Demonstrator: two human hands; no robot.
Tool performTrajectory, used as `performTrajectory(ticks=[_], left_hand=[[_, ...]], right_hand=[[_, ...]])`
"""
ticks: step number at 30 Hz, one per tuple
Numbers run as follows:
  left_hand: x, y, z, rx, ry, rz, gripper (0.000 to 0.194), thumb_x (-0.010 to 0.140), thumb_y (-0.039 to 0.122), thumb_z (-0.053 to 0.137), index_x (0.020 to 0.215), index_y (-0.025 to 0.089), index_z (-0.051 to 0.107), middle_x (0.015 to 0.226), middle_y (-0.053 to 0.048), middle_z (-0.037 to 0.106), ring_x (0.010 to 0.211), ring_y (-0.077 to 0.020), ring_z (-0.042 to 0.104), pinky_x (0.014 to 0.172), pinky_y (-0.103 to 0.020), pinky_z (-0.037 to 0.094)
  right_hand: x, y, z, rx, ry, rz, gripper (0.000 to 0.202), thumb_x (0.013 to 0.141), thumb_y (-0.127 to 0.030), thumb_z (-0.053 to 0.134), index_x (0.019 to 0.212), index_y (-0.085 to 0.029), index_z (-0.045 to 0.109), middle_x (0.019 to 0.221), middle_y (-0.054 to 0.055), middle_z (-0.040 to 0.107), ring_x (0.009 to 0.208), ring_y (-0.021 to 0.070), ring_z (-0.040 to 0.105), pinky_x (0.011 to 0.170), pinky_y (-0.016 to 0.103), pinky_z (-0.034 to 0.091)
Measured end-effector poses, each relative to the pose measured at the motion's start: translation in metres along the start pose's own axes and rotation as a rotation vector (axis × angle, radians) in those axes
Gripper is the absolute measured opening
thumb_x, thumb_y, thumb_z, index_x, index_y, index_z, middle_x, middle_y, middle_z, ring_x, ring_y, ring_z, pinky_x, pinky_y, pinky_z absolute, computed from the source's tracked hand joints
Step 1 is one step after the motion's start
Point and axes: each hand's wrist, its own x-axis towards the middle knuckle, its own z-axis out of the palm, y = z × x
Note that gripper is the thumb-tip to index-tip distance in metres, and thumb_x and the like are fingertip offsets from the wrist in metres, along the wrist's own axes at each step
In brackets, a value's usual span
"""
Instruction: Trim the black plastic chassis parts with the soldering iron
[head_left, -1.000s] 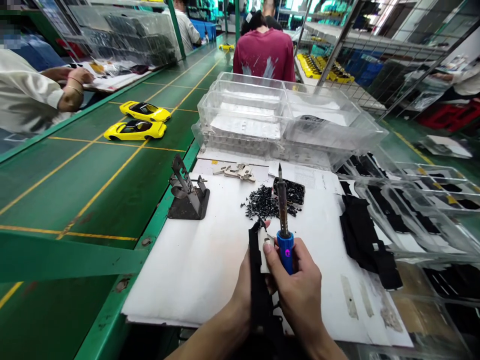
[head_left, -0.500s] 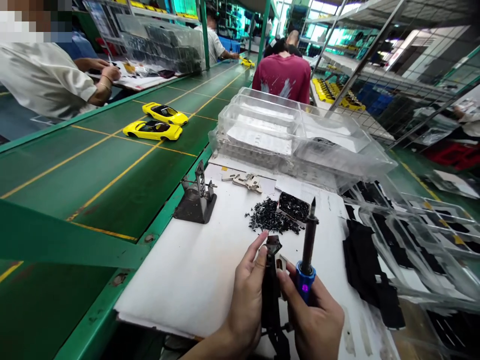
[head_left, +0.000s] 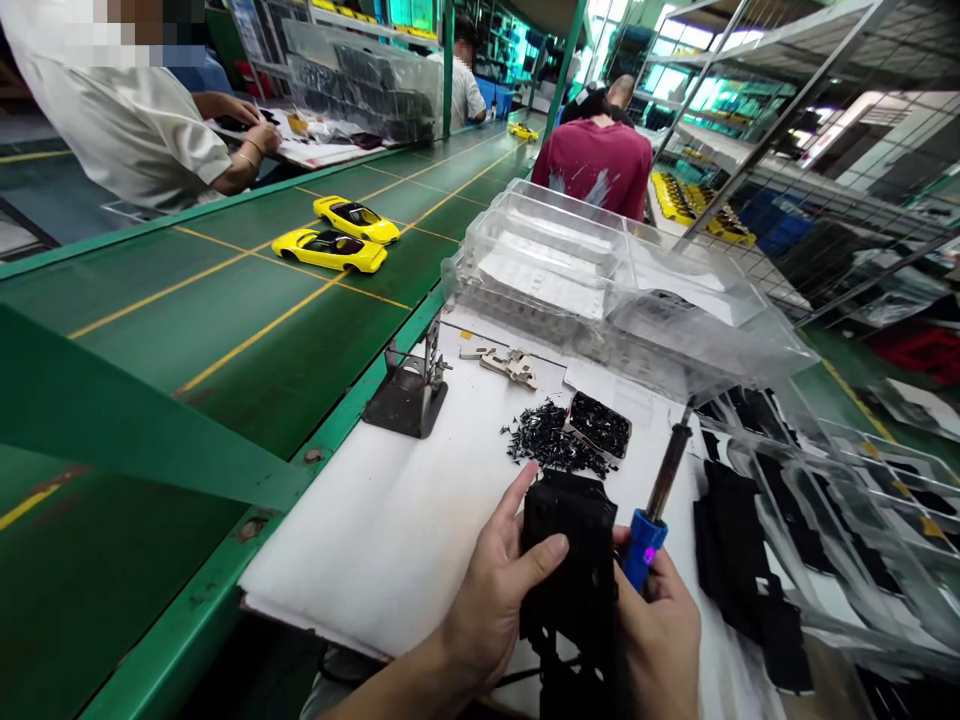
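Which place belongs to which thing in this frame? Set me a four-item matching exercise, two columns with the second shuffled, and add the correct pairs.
Things
1. soldering iron
2. black part
3. nearer yellow car
4. loose black pieces

Places
A. on the green belt
B. in the right hand
C. heaped on the white board
D. held by the left hand

Pairs: 1-B, 2-D, 3-A, 4-C

Parts pile [head_left: 551, 435] before hands [head_left: 491, 590], trays [head_left: 525, 302] behind, stand [head_left: 401, 408] left, toy cars [head_left: 330, 252] on conveyor [head_left: 232, 320]
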Motion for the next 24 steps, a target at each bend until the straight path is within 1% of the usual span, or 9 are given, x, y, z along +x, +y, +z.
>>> performTrajectory(ticks=[2, 4, 5, 6, 8, 10, 13, 19, 24], left_hand=[[0.0, 0.005, 0.001, 0.05, -0.005, 0.025, 0.078, 0.082, 0.022, 0.074, 0.148, 0.019, 0.034, 0.125, -0.012, 0.066, 0.117, -0.0261, 0.06, 0.106, -0.038, 0.041], [0.001, 0.01, 0.003, 0.118, -0.004, 0.061, 0.066, 0.084, 0.023, 0.072, 0.143, 0.018, 0.043, 0.125, -0.012, 0.065, 0.116, -0.0256, 0.059, 0.105, -0.038, 0.042], [0.001, 0.012, 0.004, 0.157, -0.004, 0.072, 0.058, 0.085, 0.024, 0.071, 0.138, 0.018, 0.048, 0.124, -0.011, 0.066, 0.115, -0.0248, 0.059, 0.103, -0.036, 0.043], [0.001, 0.015, 0.005, 0.198, -0.003, 0.079, 0.05, 0.086, 0.025, 0.069, 0.133, 0.017, 0.054, 0.121, -0.01, 0.067, 0.112, -0.0239, 0.06, 0.1, -0.035, 0.044], [0.0, 0.018, 0.008, 0.273, -0.002, 0.078, 0.037, 0.088, 0.027, 0.067, 0.123, 0.017, 0.061, 0.114, -0.009, 0.07, 0.103, -0.0225, 0.063, 0.091, -0.032, 0.048], [-0.001, 0.02, 0.01, 0.322, 0.004, 0.065, 0.032, 0.088, 0.028, 0.067, 0.117, 0.016, 0.063, 0.107, -0.009, 0.071, 0.095, -0.0221, 0.064, 0.085, -0.032, 0.05], [-0.004, 0.023, 0.013, 0.381, 0.026, 0.044, 0.029, 0.086, 0.031, 0.068, 0.11, 0.015, 0.066, 0.101, -0.01, 0.071, 0.092, -0.0238, 0.064, 0.081, -0.032, 0.052], [-0.012, 0.024, 0.011, 0.563, 0.086, 0.119, 0.025, 0.082, 0.034, 0.072, 0.101, 0.018, 0.069, 0.098, -0.008, 0.068, 0.092, -0.0241, 0.063, 0.082, -0.032, 0.052], [-0.015, 0.02, 0.01, 0.599, 0.106, 0.154, 0.024, 0.087, 0.033, 0.068, 0.107, 0.02, 0.067, 0.104, -0.008, 0.07, 0.096, -0.0241, 0.065, 0.084, -0.032, 0.052]], right_hand=[[-0.001, 0.002, -0.003, 0.068, -0.065, 0.048, 0.041, 0.067, -0.051, 0.081, 0.087, -0.019, 0.066, 0.05, -0.005, 0.056, 0.041, 0.0121, 0.047, 0.04, 0.022, 0.037], [-0.004, 0.004, -0.007, 0.142, -0.129, 0.059, 0.039, 0.074, -0.053, 0.075, 0.09, -0.019, 0.066, 0.041, -0.008, 0.043, 0.034, 0.0093, 0.035, 0.035, 0.021, 0.027], [-0.006, 0.004, -0.008, 0.158, -0.14, 0.045, 0.039, 0.076, -0.053, 0.074, 0.092, -0.02, 0.066, 0.041, -0.009, 0.042, 0.034, 0.0088, 0.033, 0.035, 0.02, 0.025], [-0.008, 0.004, -0.009, 0.151, -0.134, 0.021, 0.039, 0.075, -0.053, 0.074, 0.093, -0.02, 0.066, 0.044, -0.008, 0.044, 0.035, 0.0088, 0.034, 0.036, 0.02, 0.027], [-0.011, 0.002, -0.008, 0.055, -0.072, -0.034, 0.042, 0.068, -0.051, 0.08, 0.091, -0.019, 0.067, 0.052, -0.005, 0.052, 0.04, 0.0099, 0.041, 0.039, 0.022, 0.033], [-0.014, -0.002, -0.005, -0.047, -0.004, -0.062, 0.044, 0.061, -0.049, 0.085, 0.087, -0.017, 0.069, 0.062, -0.001, 0.062, 0.05, 0.0143, 0.053, 0.047, 0.025, 0.045], [-0.016, -0.009, 0.003, -0.041, -0.013, -0.048, 0.042, 0.062, -0.047, 0.084, 0.087, -0.016, 0.072, 0.074, 0.005, 0.072, 0.067, 0.0219, 0.065, 0.06, 0.03, 0.055], [-0.013, -0.007, 0.007, 0.135, -0.103, 0.076, 0.037, 0.064, -0.043, 0.084, 0.084, -0.015, 0.072, 0.071, 0.004, 0.073, 0.064, 0.0207, 0.067, 0.059, 0.028, 0.056], [-0.013, 0.001, 0.007, 0.119, -0.102, 0.08, 0.037, 0.063, -0.043, 0.085, 0.082, -0.015, 0.07, 0.068, 0.002, 0.069, 0.061, 0.0186, 0.062, 0.06, 0.03, 0.055]])
